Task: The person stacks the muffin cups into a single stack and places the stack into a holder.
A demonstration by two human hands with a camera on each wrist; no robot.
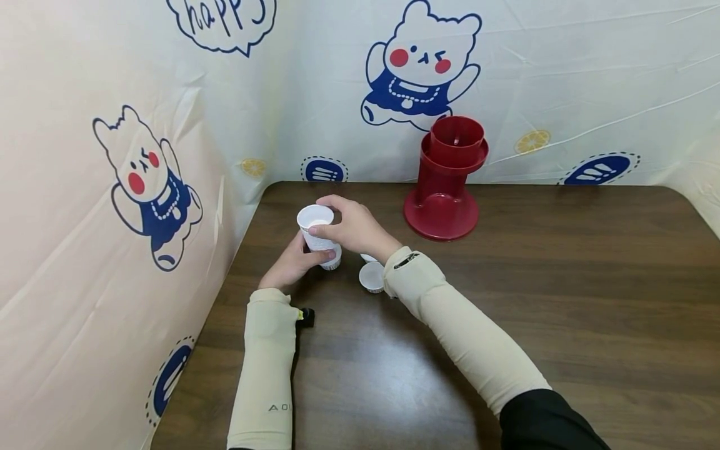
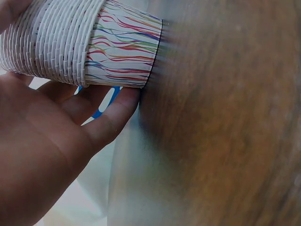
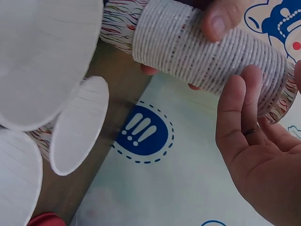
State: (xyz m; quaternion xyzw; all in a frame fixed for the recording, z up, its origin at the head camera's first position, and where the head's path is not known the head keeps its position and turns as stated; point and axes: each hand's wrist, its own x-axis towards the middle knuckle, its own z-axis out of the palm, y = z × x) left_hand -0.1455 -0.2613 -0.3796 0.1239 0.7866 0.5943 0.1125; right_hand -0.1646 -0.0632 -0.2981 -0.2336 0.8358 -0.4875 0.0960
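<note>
A tall stack of nested white paper cups (image 3: 188, 47) is held above the left side of the table. In the left wrist view, coloured wavy stripes cover the stack's end cup (image 2: 124, 44). My left hand (image 1: 289, 262) grips the stack low down, thumb on one side and fingers on the other. At its upper end, my right hand (image 1: 360, 228) pinches the stack near the rim between thumb and fingers. Other white paper cups (image 1: 371, 277) stand on the table under my right wrist, partly hidden by the sleeve; large white cup mouths (image 3: 80, 127) fill the right wrist view's left side.
A red plastic stand (image 1: 441, 215) with a round two-step top rises at the back of the brown table (image 1: 534, 300). Behind and to the left hangs a printed cloth (image 1: 315, 75) with cartoon bears. A small black device (image 1: 306, 317) sits at my left wrist.
</note>
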